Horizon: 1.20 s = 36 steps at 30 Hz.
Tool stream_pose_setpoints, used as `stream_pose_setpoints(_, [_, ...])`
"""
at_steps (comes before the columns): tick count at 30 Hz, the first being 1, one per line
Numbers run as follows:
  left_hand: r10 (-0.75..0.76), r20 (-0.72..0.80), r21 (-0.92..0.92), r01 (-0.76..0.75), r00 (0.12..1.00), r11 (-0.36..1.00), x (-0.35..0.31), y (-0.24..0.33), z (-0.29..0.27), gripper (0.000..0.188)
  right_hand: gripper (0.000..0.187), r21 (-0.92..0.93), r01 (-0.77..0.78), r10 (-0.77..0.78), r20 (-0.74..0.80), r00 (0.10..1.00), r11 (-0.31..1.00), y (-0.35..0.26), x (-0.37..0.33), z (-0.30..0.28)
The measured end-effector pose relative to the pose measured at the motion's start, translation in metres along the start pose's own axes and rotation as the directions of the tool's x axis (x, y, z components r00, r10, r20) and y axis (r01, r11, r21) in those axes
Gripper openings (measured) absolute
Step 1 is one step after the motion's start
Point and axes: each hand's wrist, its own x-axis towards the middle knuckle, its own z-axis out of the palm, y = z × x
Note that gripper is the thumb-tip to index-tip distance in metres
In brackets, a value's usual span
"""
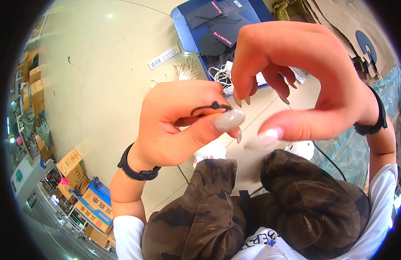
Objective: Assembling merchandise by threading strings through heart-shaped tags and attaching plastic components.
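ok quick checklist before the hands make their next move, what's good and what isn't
1. Black cord held by the left hand: ok, it is at the thumb and bent fingers.
2. Right hand free: ok, thumb and fingers stand apart with nothing seen gripped.
3. Whole cord visible: not ok, part of it is hidden by the left hand.
4. Blue box open: ok, dark tags show inside.
5. Bundle of cream strings fully in sight: not ok, the left hand hides its lower part.
6. Cord free of snags: cannot tell, too little shows.
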Motion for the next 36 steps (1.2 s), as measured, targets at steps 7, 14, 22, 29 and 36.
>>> stream_pose_setpoints(7, [0.135, -0.043, 0.196, -0.124, 0.99, 0.973, 0.003, 0.0, 0.012, 0.006, 0.036, -0.27, 0.37, -0.427, -0.195, 0.883, 0.889, 0.006, 0.009, 0.022])
stream_pose_setpoints(14, [0.22, -0.018, 0.251, -0.209, 0.975, 0.945, 0.003, -0.005, 0.012, 0.013, 0.034, -0.429, 0.13, -0.055, 0.183, 0.982, 0.894, -0.025, 0.018, -0.001])
stream_pose_setpoints(22, [0.21, -0.002, 0.261, -0.202, 0.978, 0.944, 0.002, -0.007, 0.016, 0.013, 0.028, -0.451, 0.22, -0.257, -0.021, 0.966, 0.865, -0.009, 0.002, 0.022])
stream_pose_setpoints(29, [-0.075, 0.131, 0.281, 0.036, 0.988, 0.959, 0.001, 0.0, 0.006, 0.013, 0.018, -0.253, 0.025, -0.032, -0.023, 0.999, 0.967, -0.006, -0.002, 0.015])
stream_pose_setpoints(36, [-0.156, 0.055, 0.061, 0.153, 0.986, 0.986, 0.001, -0.001, 0.008, 0.023, 0.029, -0.013, 0.039, -0.04, -0.025, 0.999, 0.999, 0.017, -0.003, 0.015])
